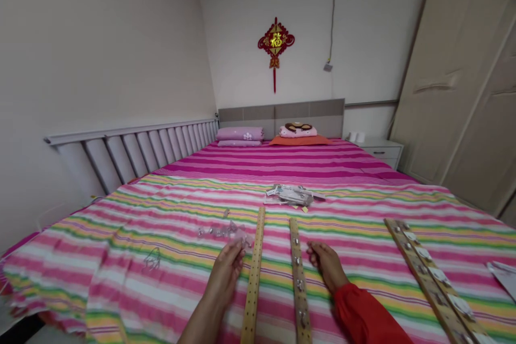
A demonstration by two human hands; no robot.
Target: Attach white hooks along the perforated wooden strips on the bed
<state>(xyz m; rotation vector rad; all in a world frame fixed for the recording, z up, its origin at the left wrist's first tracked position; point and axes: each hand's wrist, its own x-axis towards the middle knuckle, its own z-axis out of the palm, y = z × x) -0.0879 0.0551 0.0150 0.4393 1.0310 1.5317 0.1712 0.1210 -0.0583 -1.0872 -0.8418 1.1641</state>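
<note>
My left hand (pixel 226 271) has its thumb and fingers pinched on a small clear plastic bag (pixel 243 236). Several small clear packets with shiny bits in them (pixel 220 231) lie just beyond it on the striped sheet. Beside that hand runs a bare wooden strip with rows of holes (pixel 253 274). A second wooden strip (pixel 299 279) lies to its right, with several small shiny metal pieces set along it. My right hand (pixel 328 266), in a red sleeve, is closed near this strip's right side; whatever its fingertips hold, if anything, is too small to make out.
A pile of plastic-wrapped packets (pixel 292 195) lies farther up the bed. Two strips bearing metal pieces and white discs (pixel 433 279) lie at right. Thin wire or string (pixel 152 259) lies at left. Beyond are pillows (pixel 239 134), a bed rail (pixel 133 153) and a nightstand (pixel 382 151).
</note>
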